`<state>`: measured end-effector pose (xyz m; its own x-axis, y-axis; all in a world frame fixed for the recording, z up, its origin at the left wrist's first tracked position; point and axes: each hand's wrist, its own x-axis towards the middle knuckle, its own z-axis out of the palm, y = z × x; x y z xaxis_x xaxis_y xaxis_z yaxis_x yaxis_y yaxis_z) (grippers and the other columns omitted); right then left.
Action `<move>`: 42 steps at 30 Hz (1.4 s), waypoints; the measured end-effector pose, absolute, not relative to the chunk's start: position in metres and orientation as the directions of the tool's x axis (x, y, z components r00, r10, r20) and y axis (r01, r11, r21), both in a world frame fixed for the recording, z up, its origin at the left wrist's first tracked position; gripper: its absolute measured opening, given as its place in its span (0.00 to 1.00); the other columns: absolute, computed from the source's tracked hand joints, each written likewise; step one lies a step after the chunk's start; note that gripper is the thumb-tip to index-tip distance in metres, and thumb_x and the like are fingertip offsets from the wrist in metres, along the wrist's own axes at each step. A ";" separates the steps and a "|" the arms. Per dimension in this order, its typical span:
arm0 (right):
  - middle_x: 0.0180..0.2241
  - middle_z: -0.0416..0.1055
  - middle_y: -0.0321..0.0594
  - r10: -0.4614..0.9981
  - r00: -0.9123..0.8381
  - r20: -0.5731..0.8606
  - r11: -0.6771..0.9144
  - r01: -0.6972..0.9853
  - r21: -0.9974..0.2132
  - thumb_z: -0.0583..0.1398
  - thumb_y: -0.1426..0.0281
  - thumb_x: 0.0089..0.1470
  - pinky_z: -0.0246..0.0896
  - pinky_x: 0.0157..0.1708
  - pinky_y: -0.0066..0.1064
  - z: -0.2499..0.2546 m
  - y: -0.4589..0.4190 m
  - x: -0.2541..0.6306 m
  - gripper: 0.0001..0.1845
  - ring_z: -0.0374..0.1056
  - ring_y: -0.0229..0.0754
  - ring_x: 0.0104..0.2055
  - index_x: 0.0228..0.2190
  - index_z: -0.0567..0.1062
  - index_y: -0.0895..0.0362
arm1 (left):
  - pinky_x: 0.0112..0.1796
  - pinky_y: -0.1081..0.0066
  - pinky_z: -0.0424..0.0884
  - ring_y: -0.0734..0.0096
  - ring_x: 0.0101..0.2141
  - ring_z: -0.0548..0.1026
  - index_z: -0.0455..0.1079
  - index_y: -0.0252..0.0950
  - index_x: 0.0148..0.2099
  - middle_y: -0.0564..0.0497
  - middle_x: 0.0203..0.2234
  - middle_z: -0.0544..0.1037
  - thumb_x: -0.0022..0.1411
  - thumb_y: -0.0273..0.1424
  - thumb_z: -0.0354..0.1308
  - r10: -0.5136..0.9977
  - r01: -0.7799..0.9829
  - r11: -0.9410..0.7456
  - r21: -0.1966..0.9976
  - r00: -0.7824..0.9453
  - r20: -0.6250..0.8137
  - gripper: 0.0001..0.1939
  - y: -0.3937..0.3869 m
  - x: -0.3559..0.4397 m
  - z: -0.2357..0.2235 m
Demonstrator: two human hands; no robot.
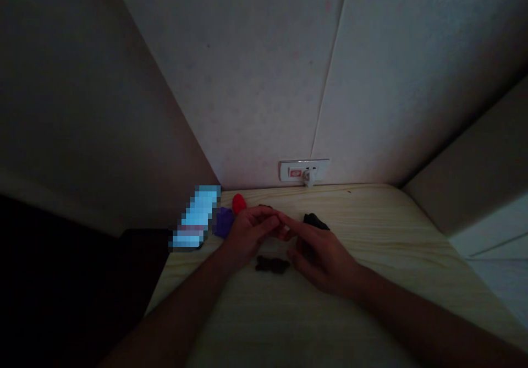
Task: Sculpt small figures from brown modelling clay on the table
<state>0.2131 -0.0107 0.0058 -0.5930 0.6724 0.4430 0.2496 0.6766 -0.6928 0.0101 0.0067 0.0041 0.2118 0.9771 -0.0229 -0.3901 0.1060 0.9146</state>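
Landmark: the dark brown lump point(272, 265), lying on the pale wood-grain tabletop point(231, 324), nearest you of the lumps. Your left hand point(249, 231) is beyond it and to its left, fingers curled, thumb bent in. Your right hand point(324, 255) is to its right, index finger stretched across to meet the left fingers beyond the lump; the right thumb sits just beside the lump's right end, contact unclear. So your hands are together at the fingertips; can't tell if anything is pinched there, too dark. Past the lump: purple lump point(223, 223) and red lump point(238, 203) to the left, black lump point(315, 221) to the right, behind your right hand. Lit phone point(196, 217), screen pixelated, farther left; wall socket point(295, 173) with plug point(307, 177) well beyond.
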 end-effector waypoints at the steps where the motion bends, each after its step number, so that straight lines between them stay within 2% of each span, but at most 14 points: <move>1: 0.42 0.79 0.42 0.685 -0.568 0.456 0.669 0.240 -0.704 0.58 0.72 0.64 0.64 0.25 0.26 0.005 -0.010 0.213 0.33 0.67 0.33 0.24 0.68 0.61 0.54 | 0.31 0.70 0.77 0.69 0.27 0.80 0.82 0.34 0.35 0.49 0.24 0.83 0.52 0.40 0.75 0.976 -0.374 0.102 0.922 0.216 -0.020 0.14 0.007 0.010 0.003; 4: 0.38 0.79 0.40 0.736 -0.457 0.500 0.631 0.195 -0.751 0.60 0.70 0.66 0.68 0.28 0.25 0.003 -0.006 0.212 0.27 0.72 0.35 0.29 0.64 0.67 0.53 | 0.30 0.71 0.76 0.69 0.25 0.80 0.83 0.33 0.35 0.48 0.24 0.84 0.51 0.38 0.76 0.970 -0.303 0.100 0.948 0.242 -0.025 0.14 0.007 0.008 0.002; 6: 0.37 0.80 0.40 0.741 -0.411 0.532 0.643 0.201 -0.739 0.63 0.69 0.64 0.70 0.34 0.28 0.001 -0.003 0.211 0.20 0.74 0.38 0.33 0.57 0.75 0.52 | 0.30 0.73 0.75 0.69 0.26 0.80 0.84 0.33 0.35 0.48 0.24 0.84 0.52 0.35 0.76 0.963 -0.256 0.103 0.961 0.269 -0.032 0.12 0.007 0.007 0.001; 10: 0.33 0.79 0.41 0.727 -0.365 0.582 0.674 0.218 -0.705 0.66 0.69 0.62 0.69 0.31 0.28 0.000 0.000 0.211 0.14 0.72 0.38 0.31 0.50 0.81 0.53 | 0.31 0.76 0.74 0.74 0.26 0.79 0.84 0.34 0.36 0.49 0.25 0.84 0.53 0.33 0.75 0.955 -0.219 0.099 0.971 0.295 -0.031 0.09 0.008 0.006 0.001; 14: 0.33 0.78 0.42 0.724 -0.333 0.605 0.683 0.216 -0.698 0.65 0.71 0.62 0.68 0.30 0.28 0.001 -0.001 0.211 0.12 0.72 0.38 0.31 0.47 0.82 0.55 | 0.33 0.72 0.76 0.71 0.27 0.80 0.84 0.35 0.39 0.48 0.28 0.85 0.53 0.35 0.75 0.944 -0.235 0.115 0.965 0.329 -0.032 0.13 0.008 0.006 0.000; 17: 0.34 0.78 0.42 0.725 -0.330 0.605 0.683 0.226 -0.695 0.65 0.73 0.61 0.69 0.30 0.27 0.001 -0.002 0.211 0.12 0.73 0.38 0.32 0.46 0.82 0.55 | 0.33 0.72 0.76 0.71 0.27 0.81 0.84 0.34 0.39 0.49 0.27 0.85 0.52 0.34 0.76 0.944 -0.220 0.118 0.968 0.326 -0.041 0.13 0.007 0.007 0.000; 21: 0.33 0.78 0.40 0.732 -0.316 0.604 0.675 0.215 -0.705 0.66 0.74 0.60 0.68 0.25 0.25 0.004 -0.002 0.212 0.14 0.70 0.35 0.26 0.47 0.81 0.54 | 0.32 0.71 0.77 0.70 0.26 0.80 0.83 0.33 0.36 0.49 0.25 0.84 0.50 0.35 0.76 0.960 -0.208 0.107 0.972 0.274 -0.047 0.13 0.006 0.010 -0.001; 24: 0.35 0.81 0.41 0.720 -0.339 0.605 0.686 0.217 -0.695 0.65 0.73 0.61 0.73 0.33 0.27 0.005 -0.002 0.212 0.11 0.76 0.38 0.33 0.45 0.82 0.53 | 0.31 0.70 0.77 0.69 0.26 0.80 0.82 0.33 0.35 0.48 0.25 0.84 0.48 0.36 0.77 0.965 -0.196 0.105 0.975 0.259 -0.051 0.14 0.006 0.011 0.000; 26: 0.35 0.82 0.41 0.746 -0.336 0.576 0.657 0.225 -0.719 0.65 0.72 0.61 0.75 0.34 0.29 0.004 -0.003 0.213 0.09 0.77 0.40 0.34 0.43 0.83 0.52 | 0.31 0.70 0.77 0.69 0.26 0.80 0.82 0.33 0.35 0.48 0.25 0.84 0.47 0.36 0.77 0.965 -0.189 0.101 0.977 0.259 -0.049 0.15 0.005 0.011 0.002; 29: 0.30 0.82 0.40 0.843 -0.288 0.455 0.519 0.205 -0.830 0.66 0.68 0.60 0.73 0.26 0.27 0.002 -0.004 0.212 0.08 0.76 0.39 0.26 0.42 0.83 0.54 | 0.31 0.70 0.77 0.69 0.26 0.80 0.82 0.34 0.36 0.50 0.25 0.84 0.48 0.34 0.77 0.967 -0.163 0.074 0.984 0.254 -0.031 0.14 0.003 0.011 0.006; 31: 0.28 0.81 0.40 0.878 -0.281 0.388 0.444 0.176 -0.878 0.66 0.66 0.60 0.72 0.25 0.27 0.000 -0.004 0.212 0.08 0.76 0.39 0.24 0.41 0.83 0.55 | 0.31 0.70 0.77 0.69 0.26 0.80 0.82 0.35 0.37 0.50 0.24 0.83 0.49 0.33 0.76 0.969 -0.137 0.047 0.990 0.247 -0.012 0.13 0.002 0.011 0.008; 36: 0.30 0.82 0.41 0.879 -0.276 0.389 0.442 0.168 -0.881 0.67 0.66 0.59 0.72 0.27 0.28 0.001 -0.003 0.210 0.08 0.75 0.38 0.27 0.39 0.84 0.54 | 0.30 0.70 0.77 0.69 0.25 0.80 0.81 0.35 0.36 0.50 0.23 0.83 0.52 0.34 0.75 0.969 -0.111 -0.005 0.994 0.245 0.032 0.11 0.001 0.011 0.008; 42: 0.28 0.80 0.40 0.878 -0.285 0.385 0.441 0.164 -0.882 0.67 0.67 0.58 0.68 0.25 0.25 0.005 -0.004 0.210 0.08 0.72 0.36 0.25 0.39 0.84 0.56 | 0.31 0.70 0.78 0.68 0.27 0.81 0.80 0.36 0.36 0.50 0.27 0.84 0.51 0.34 0.75 0.968 -0.135 -0.019 0.991 0.246 0.052 0.11 0.001 0.010 0.008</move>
